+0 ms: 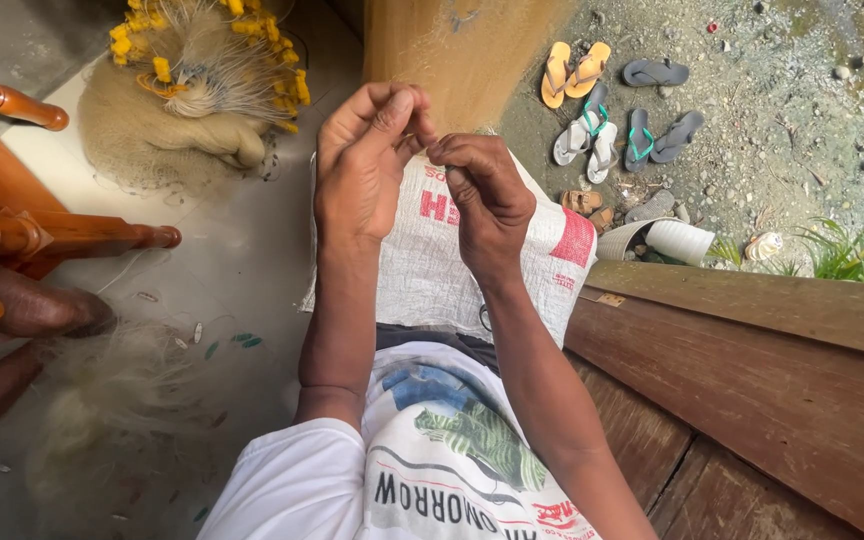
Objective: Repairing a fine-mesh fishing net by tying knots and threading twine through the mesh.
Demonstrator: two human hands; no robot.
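Pinching something tiny between raised fingertips, left hand [362,170] and right hand [487,200] meet just above the lap, thumbs and forefingers pressed together at one spot. What sits in the pinch is too thin to make out, maybe a fine line or net strand; can't tell its long axis or which way it points. Both hands closed in a pinch, other fingers curled.

Under the hands lies a white woven sack [432,270] spread over the lap, red print on it, long axis running away from the body toward the ground ahead. Surface flat, slightly wrinkled, far edge hanging down.

Left of the hands, on the pale floor, a heap of fine fishing net [182,110] with yellow floats [282,85] bunched on top, well apart from the hands. More loose pale netting [102,400] lies low left, near a carved wooden chair [32,230].

Right side: wooden plank bench [752,380] runs diagonally. Beyond it, on gravel, several pairs of flip-flops [612,120], orange, grey, white and green-strapped. A white plastic cup [680,240] lies on its side near grass [852,255].

Person wears a white printed t-shirt [452,460].
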